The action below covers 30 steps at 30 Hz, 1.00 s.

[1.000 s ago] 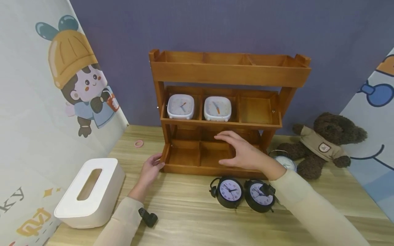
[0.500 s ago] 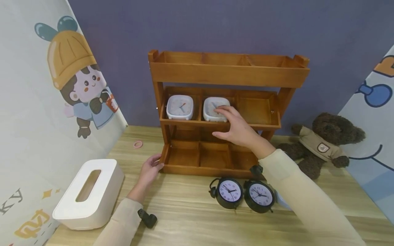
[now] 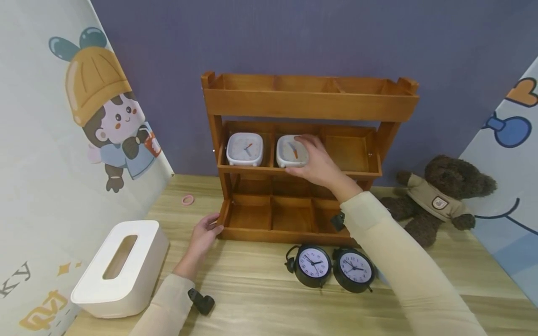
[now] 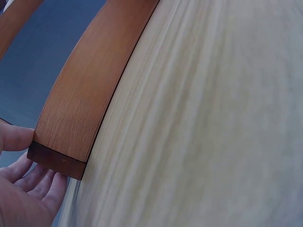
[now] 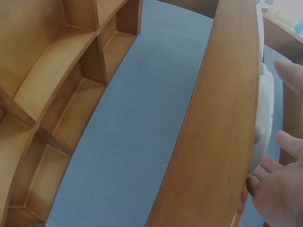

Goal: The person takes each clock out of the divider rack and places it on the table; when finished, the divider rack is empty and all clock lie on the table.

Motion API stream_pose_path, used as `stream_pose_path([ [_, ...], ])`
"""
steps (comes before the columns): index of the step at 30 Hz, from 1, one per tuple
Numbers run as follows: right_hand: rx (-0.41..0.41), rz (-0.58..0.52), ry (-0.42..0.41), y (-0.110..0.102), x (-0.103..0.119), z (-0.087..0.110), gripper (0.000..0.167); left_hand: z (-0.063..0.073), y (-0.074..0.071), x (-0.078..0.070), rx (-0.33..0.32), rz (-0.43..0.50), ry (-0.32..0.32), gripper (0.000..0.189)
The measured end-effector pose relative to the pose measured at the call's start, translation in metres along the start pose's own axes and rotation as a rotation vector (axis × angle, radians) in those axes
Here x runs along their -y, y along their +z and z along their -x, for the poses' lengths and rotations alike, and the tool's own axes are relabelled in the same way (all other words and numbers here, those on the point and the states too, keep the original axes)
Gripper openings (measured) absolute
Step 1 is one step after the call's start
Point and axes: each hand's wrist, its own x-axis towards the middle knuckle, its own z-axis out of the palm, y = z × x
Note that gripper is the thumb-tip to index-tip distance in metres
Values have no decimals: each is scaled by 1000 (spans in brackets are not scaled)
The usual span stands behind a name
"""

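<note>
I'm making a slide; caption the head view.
Left hand holds a wooden rack; right hand curves at the right edge of one white clock.

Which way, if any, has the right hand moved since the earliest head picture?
Yes: the right hand has moved up the wooden rack, from in front of its lower tier to the rightmost white clock.

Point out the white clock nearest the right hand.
The white clock in the middle compartment: the right hand is at its right side. The other white clock, in the left compartment, is farther.
</note>
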Motion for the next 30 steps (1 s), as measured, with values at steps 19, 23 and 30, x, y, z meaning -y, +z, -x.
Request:
stream_pose_path([
  [19, 38, 15, 110, 8, -1, -22, 97, 0, 1, 2, -5, -10, 3, 45],
  [23, 53, 34, 117, 6, 0, -24, 99, 0, 1, 1, -8, -10, 6, 46],
  [30, 62, 51, 121, 4, 1, -26, 101, 0, 2, 1, -19, -11, 26, 44],
])
